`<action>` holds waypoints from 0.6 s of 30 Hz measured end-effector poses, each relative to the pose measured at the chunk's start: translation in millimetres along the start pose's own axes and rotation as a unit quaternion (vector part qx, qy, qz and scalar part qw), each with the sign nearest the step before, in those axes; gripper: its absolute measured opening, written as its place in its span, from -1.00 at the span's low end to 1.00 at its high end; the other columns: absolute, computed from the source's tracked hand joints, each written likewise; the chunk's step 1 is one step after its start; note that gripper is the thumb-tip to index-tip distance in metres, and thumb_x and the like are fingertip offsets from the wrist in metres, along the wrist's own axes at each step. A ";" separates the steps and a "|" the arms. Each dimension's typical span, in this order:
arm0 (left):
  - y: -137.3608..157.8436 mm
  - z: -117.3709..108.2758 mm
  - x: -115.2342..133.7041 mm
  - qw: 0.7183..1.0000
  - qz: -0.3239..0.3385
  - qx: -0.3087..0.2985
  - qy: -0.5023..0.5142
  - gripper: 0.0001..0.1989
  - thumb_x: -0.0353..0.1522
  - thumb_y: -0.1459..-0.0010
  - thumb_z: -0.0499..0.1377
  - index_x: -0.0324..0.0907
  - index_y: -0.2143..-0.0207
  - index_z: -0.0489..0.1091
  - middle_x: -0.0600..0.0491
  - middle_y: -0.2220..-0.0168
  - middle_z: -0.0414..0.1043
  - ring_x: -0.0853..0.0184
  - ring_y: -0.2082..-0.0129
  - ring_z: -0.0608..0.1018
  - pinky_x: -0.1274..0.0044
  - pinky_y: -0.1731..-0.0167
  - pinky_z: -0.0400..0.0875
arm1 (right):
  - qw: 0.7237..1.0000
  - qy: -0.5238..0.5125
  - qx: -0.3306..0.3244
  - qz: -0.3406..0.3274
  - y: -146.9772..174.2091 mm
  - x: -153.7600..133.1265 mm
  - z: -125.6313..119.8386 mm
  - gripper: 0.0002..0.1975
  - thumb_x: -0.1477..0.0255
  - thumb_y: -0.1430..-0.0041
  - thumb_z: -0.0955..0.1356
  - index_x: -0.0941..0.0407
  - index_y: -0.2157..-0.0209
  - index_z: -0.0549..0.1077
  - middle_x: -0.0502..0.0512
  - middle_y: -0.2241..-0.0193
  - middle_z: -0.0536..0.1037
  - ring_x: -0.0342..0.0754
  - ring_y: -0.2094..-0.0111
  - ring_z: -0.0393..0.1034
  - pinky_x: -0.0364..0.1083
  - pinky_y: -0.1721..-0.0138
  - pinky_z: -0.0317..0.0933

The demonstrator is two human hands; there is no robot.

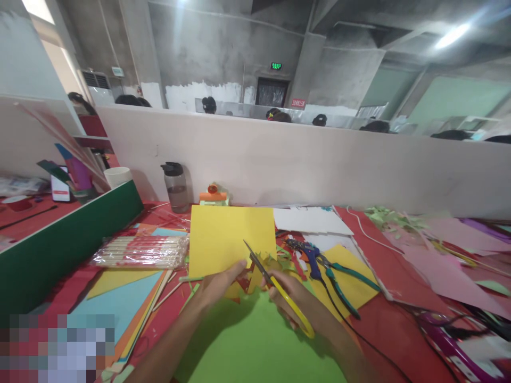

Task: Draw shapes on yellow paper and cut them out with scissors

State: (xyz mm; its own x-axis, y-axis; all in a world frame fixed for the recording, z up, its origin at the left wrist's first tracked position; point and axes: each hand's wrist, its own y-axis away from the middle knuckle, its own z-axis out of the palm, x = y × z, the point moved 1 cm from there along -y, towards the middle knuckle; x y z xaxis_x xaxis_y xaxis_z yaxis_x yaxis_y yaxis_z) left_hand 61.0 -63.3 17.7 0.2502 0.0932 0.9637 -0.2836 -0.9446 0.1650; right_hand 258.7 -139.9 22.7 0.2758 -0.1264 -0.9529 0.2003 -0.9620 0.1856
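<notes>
My right hand (289, 295) grips scissors (292, 309) with yellow handles, their dark blades pointing up and left in front of a yellow sheet of paper (223, 231). The sheet is held up, tilted, with my left hand (221, 282) closed on its lower edge and the thumb on its front. Behind the blades the paper's lower right edge looks jagged, with small pieces around it. I cannot tell whether the blades touch the sheet. Under both hands lies a large green sheet (255, 340).
Green-handled pliers (339, 282) and a blue glue gun (313, 260) with a cord lie to the right. Left are bagged wooden sticks (139, 251) and coloured paper (115, 300). A water bottle (175, 189) stands by the white partition (279, 159); a green divider (72, 239) borders the left.
</notes>
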 end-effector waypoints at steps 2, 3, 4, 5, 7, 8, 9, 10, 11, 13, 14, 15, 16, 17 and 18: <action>2.5 -3.3 5.6 0.999 -0.006 -0.013 -0.030 -0.69 -0.12 -0.13 0.17 -0.08 0.50 0.58 -0.03 0.15 0.63 0.07 0.03 0.58 0.34 -0.09 0.37 | 1.000 0.009 -0.007 0.002 -0.1 0.2 -1.8 -0.43 -0.15 -0.16 0.31 0.09 0.17 0.37 -0.22 0.63 0.19 -0.33 0.78 0.02 -0.33 0.79 0.06; 3.3 -4.3 7.6 0.999 -0.003 -0.020 -0.040 -0.67 -0.12 -0.14 0.15 -0.06 0.52 0.58 -0.01 0.17 0.64 0.06 0.03 0.58 0.35 -0.10 0.36 | 1.000 0.013 -0.010 0.001 -0.2 0.5 -2.7 -0.45 -0.13 -0.18 0.30 0.09 0.17 0.38 -0.21 0.62 0.20 -0.33 0.78 0.03 -0.33 0.79 0.06; 3.8 -4.8 8.9 0.999 0.002 -0.024 -0.044 -0.65 -0.11 -0.16 0.13 -0.04 0.54 0.58 0.00 0.20 0.64 0.07 0.04 0.58 0.35 -0.09 0.36 | 1.000 0.016 -0.014 0.000 -0.4 1.0 -3.7 -0.47 -0.12 -0.19 0.30 0.08 0.16 0.38 -0.20 0.62 0.20 -0.32 0.77 0.05 -0.33 0.79 0.06; 3.8 -4.9 9.4 0.999 0.011 -0.026 -0.046 -0.63 -0.11 -0.17 0.11 -0.03 0.57 0.56 0.01 0.24 0.64 0.07 0.06 0.59 0.36 -0.07 0.37 | 1.000 0.019 -0.018 -0.002 -0.6 1.8 -4.6 -0.49 -0.10 -0.21 0.29 0.08 0.15 0.39 -0.20 0.62 0.21 -0.32 0.77 0.06 -0.33 0.79 0.06; 2.8 -4.7 8.3 0.998 0.030 -0.022 -0.052 -0.61 -0.11 -0.17 0.10 -0.01 0.61 0.53 0.01 0.32 0.64 0.09 0.13 0.60 0.39 -0.02 0.39 | 0.999 0.022 -0.023 -0.005 -1.3 4.2 -6.1 -0.53 -0.05 -0.24 0.29 0.08 0.14 0.39 -0.18 0.60 0.23 -0.31 0.76 0.07 -0.32 0.78 0.06; 1.9 -4.7 6.9 0.998 0.039 -0.016 -0.056 -0.61 -0.11 -0.17 0.11 -0.01 0.62 0.53 0.01 0.34 0.63 0.10 0.16 0.60 0.39 0.01 0.40 | 0.999 0.023 -0.023 -0.006 -1.7 5.6 -6.6 -0.54 -0.03 -0.26 0.29 0.08 0.13 0.39 -0.18 0.60 0.23 -0.31 0.76 0.07 -0.32 0.78 0.06; 0.9 -4.8 5.1 0.997 0.050 -0.010 -0.063 -0.61 -0.11 -0.17 0.11 -0.01 0.63 0.52 0.00 0.35 0.63 0.10 0.18 0.60 0.40 0.03 0.40 | 0.999 0.024 -0.022 -0.005 -2.1 6.9 -7.0 -0.55 -0.02 -0.27 0.29 0.08 0.11 0.38 -0.17 0.58 0.24 -0.31 0.75 0.07 -0.32 0.77 0.05; -0.1 -5.0 3.3 0.996 0.059 -0.007 -0.070 -0.61 -0.11 -0.17 0.12 -0.01 0.63 0.53 -0.01 0.36 0.63 0.10 0.19 0.61 0.40 0.04 0.40 | 0.999 0.025 -0.020 -0.003 -2.4 8.0 -7.1 -0.56 -0.01 -0.27 0.29 0.08 0.10 0.38 -0.16 0.57 0.24 -0.31 0.74 0.08 -0.32 0.77 0.04; -1.0 -5.3 1.6 0.995 0.066 -0.006 -0.075 -0.61 -0.11 -0.17 0.12 -0.01 0.62 0.53 -0.01 0.37 0.62 0.10 0.21 0.61 0.40 0.06 0.40 | 0.999 0.026 -0.018 0.000 -2.7 8.8 -7.0 -0.55 -0.01 -0.27 0.29 0.08 0.10 0.38 -0.16 0.56 0.25 -0.31 0.74 0.08 -0.32 0.77 0.04; -2.2 -6.2 -0.5 0.994 0.071 -0.006 -0.081 -0.61 -0.10 -0.17 0.12 0.00 0.61 0.54 -0.01 0.39 0.62 0.12 0.26 0.61 0.41 0.11 0.41 | 1.000 0.027 -0.016 0.000 -3.0 9.4 -6.3 -0.53 -0.04 -0.25 0.29 0.08 0.10 0.37 -0.14 0.54 0.27 -0.31 0.73 0.08 -0.31 0.76 0.05; -2.4 -6.6 -0.6 0.994 0.072 -0.006 -0.084 -0.61 -0.08 -0.17 0.13 0.00 0.61 0.54 -0.01 0.40 0.61 0.13 0.28 0.61 0.42 0.12 0.42 | 0.999 0.027 -0.017 -0.004 -3.0 9.4 -5.8 -0.51 -0.05 -0.23 0.30 0.09 0.11 0.37 -0.14 0.53 0.26 -0.32 0.73 0.06 -0.30 0.76 0.05; -2.3 -7.0 -0.2 0.993 0.074 -0.006 -0.088 -0.60 -0.07 -0.17 0.12 0.01 0.62 0.53 0.00 0.42 0.61 0.14 0.29 0.61 0.42 0.14 0.42 | 0.999 0.029 -0.017 -0.010 -2.9 9.3 -5.3 -0.49 -0.07 -0.21 0.31 0.09 0.11 0.37 -0.15 0.54 0.26 -0.32 0.73 0.05 -0.30 0.75 0.05; -2.0 -7.3 0.7 0.993 0.077 -0.003 -0.091 -0.59 -0.06 -0.17 0.12 0.01 0.63 0.53 0.02 0.43 0.61 0.15 0.30 0.60 0.44 0.15 0.43 | 0.999 0.033 -0.015 -0.016 -2.7 9.4 -4.9 -0.48 -0.09 -0.20 0.31 0.09 0.11 0.38 -0.15 0.55 0.25 -0.31 0.72 0.04 -0.29 0.74 0.04; -1.6 -7.5 1.8 0.992 0.081 -0.002 -0.095 -0.59 -0.06 -0.17 0.12 0.01 0.64 0.52 0.03 0.44 0.61 0.17 0.31 0.60 0.45 0.16 0.43 | 0.999 0.038 -0.010 -0.024 -2.5 9.5 -4.7 -0.47 -0.09 -0.20 0.31 0.09 0.11 0.39 -0.15 0.56 0.24 -0.31 0.72 0.03 -0.29 0.73 0.03; -1.2 -7.6 2.7 0.992 0.086 0.000 -0.097 -0.58 -0.07 -0.17 0.12 0.01 0.65 0.52 0.04 0.46 0.61 0.18 0.32 0.60 0.47 0.17 0.43 | 0.999 0.044 -0.004 -0.029 -2.2 9.8 -4.7 -0.46 -0.10 -0.20 0.31 0.09 0.10 0.40 -0.15 0.56 0.24 -0.30 0.70 0.02 -0.29 0.72 0.03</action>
State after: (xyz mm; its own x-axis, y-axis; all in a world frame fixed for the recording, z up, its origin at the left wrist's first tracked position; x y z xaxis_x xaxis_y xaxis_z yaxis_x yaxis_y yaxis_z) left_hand 55.0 -59.5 21.7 0.3722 -0.1310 0.9189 -0.3381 -0.9411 0.0028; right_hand 265.4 -137.9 14.1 0.3449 -0.0480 -0.9374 0.2255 -0.9652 0.1323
